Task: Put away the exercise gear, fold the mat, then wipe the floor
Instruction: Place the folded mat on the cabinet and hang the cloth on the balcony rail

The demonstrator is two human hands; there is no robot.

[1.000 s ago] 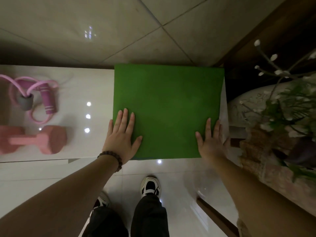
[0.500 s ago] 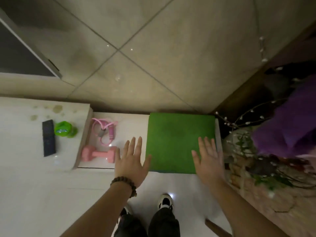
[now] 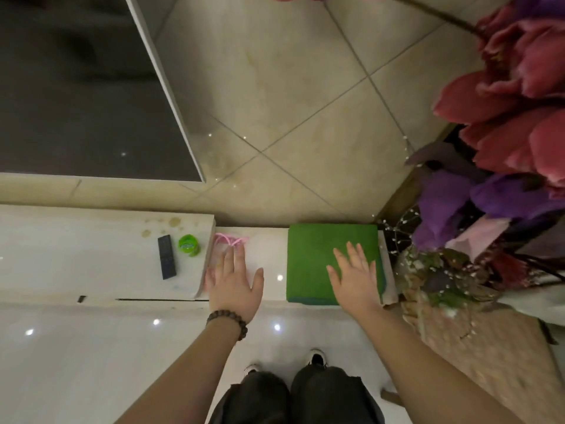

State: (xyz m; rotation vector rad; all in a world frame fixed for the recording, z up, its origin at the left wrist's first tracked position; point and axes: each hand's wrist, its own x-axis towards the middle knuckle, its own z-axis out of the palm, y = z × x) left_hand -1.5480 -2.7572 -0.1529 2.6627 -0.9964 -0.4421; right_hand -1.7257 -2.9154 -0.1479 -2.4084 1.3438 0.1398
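Observation:
The folded green mat (image 3: 308, 261) lies flat on a low white ledge (image 3: 272, 261) against the tiled wall. My right hand (image 3: 356, 278) hovers with spread fingers over the mat's right half and holds nothing. My left hand (image 3: 234, 281) is open too, raised over the ledge to the left of the mat. It covers most of the pink exercise gear; only the loops of the pink skipping rope (image 3: 230, 240) show past my fingertips. The pink dumbbell is hidden behind my left hand.
A higher white shelf (image 3: 91, 258) on the left carries a black remote (image 3: 166, 261) and a small green tub (image 3: 189, 244). A vase of red and purple flowers (image 3: 495, 166) crowds the right. My shoes (image 3: 316, 359) stand on glossy white floor.
The view has pulled back and risen. Both hands have lifted off the mat; the left one has drifted left over the pink gear, the right one stays above the mat.

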